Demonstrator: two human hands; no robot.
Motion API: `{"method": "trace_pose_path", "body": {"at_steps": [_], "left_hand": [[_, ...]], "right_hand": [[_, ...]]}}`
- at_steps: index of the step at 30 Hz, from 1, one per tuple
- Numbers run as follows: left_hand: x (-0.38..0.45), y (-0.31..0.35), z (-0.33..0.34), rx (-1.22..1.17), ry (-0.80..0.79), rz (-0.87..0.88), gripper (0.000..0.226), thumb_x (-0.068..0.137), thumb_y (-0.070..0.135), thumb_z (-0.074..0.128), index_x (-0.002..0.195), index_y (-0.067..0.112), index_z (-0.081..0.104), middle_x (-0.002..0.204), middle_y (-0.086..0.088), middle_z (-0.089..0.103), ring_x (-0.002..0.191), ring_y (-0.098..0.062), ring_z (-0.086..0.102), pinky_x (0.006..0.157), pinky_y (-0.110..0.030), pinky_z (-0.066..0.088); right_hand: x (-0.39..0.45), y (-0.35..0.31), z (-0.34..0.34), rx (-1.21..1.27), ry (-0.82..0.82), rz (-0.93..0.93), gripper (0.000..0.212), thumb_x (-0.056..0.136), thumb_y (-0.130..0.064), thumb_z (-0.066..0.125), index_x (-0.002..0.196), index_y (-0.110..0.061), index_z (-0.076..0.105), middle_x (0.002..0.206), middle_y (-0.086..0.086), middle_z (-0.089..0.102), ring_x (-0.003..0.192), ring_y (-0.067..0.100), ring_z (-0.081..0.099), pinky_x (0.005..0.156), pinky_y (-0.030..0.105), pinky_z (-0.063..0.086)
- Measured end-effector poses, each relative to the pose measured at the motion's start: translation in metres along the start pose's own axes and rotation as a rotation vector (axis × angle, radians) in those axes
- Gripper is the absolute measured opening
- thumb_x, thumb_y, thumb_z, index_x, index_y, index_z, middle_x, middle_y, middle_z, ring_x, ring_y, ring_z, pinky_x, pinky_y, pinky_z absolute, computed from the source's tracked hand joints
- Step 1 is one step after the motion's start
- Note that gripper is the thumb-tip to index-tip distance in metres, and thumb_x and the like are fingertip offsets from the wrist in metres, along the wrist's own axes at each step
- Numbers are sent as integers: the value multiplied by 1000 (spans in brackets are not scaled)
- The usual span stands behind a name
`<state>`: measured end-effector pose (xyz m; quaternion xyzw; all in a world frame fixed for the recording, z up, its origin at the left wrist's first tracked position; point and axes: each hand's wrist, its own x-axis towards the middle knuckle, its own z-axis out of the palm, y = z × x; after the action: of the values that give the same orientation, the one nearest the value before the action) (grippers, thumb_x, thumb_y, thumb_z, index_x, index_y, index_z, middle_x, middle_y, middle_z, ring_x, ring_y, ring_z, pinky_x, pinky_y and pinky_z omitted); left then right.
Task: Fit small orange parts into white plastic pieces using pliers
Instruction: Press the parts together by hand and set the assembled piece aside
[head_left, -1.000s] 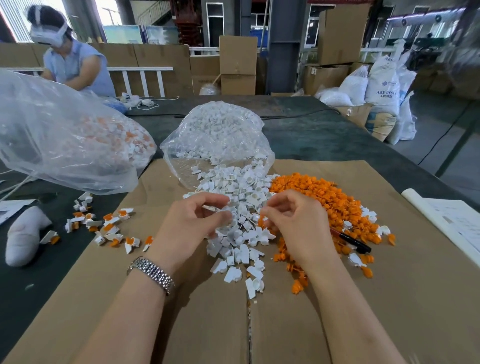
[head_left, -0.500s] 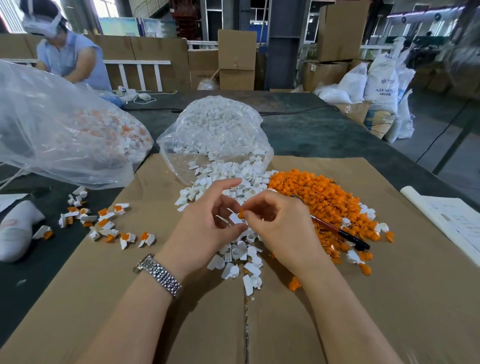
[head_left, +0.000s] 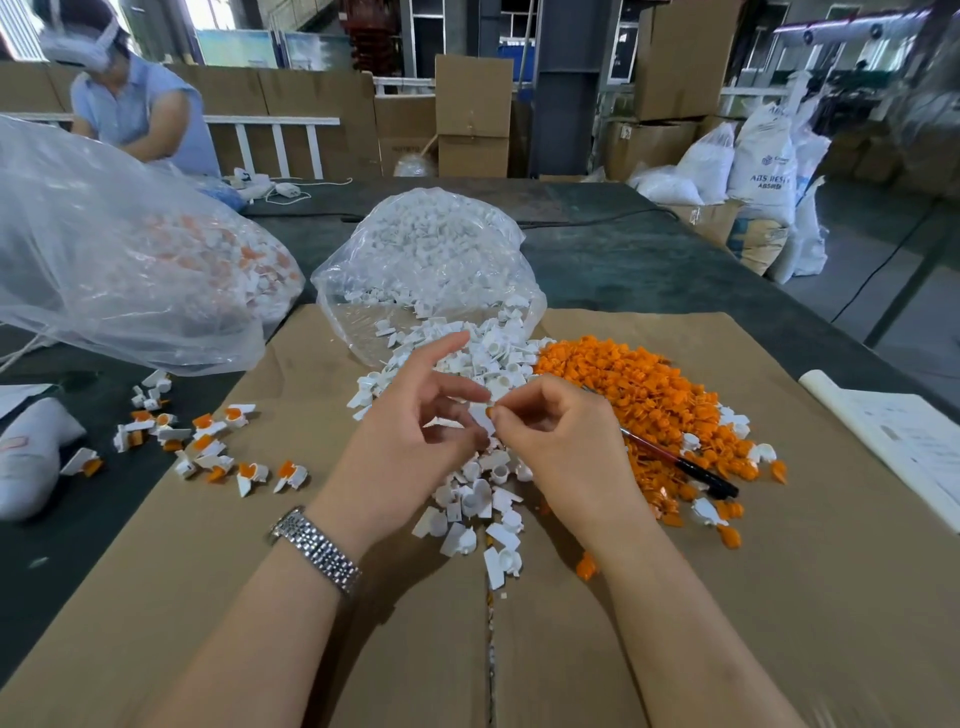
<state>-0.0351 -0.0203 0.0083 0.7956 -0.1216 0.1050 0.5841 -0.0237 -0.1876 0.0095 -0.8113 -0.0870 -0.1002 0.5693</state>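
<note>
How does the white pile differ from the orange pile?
The white pile spills out of a clear bag; the orange pile lies loose with no bag. A pen-like tool lies across the orange pile, not the white. The white pile reaches under both hands; the orange sits to its right. Both rest on cardboard.

The worktop (head_left: 649, 260) is a dark, dull, scuffed surface, mostly covered with matt brown cardboard (head_left: 779, 597) that's creased down the middle. White pieces (head_left: 483, 364) look like smooth hard plastic with a slight sheen, same for the orange parts (head_left: 649, 395), just brighter. Both bags, the near-centre one (head_left: 431, 244) and the big left one (head_left: 104, 260), are thin clear film, crinkly and glossy. The watch (head_left: 317, 551) has a shiny metal link band. Off to the right, a sheet of matt white paper (head_left: 904, 441).
</note>
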Motion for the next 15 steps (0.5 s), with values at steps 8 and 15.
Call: {"method": "trace_pose_path", "body": {"at_steps": [8,15], "left_hand": [[0,3,-3,-422,-38,-255,36,79,20,80,114,11,77,105,-12,78,96,-28,77,84,-28,61],[4,3,-10,-723,-74,-448,17,74,8,78,90,1,81,99,-22,77,87,-28,78,71,-23,61]], "right_hand": [[-3,-5,-3,93,39,-25,6,89,-18,75,84,-20,73,79,-11,72,76,4,69,68,17,55],[-3,-7,-10,165,-105,-47,16,89,-22,78,104,-21,73,92,-6,75,85,6,72,74,19,57]]}}
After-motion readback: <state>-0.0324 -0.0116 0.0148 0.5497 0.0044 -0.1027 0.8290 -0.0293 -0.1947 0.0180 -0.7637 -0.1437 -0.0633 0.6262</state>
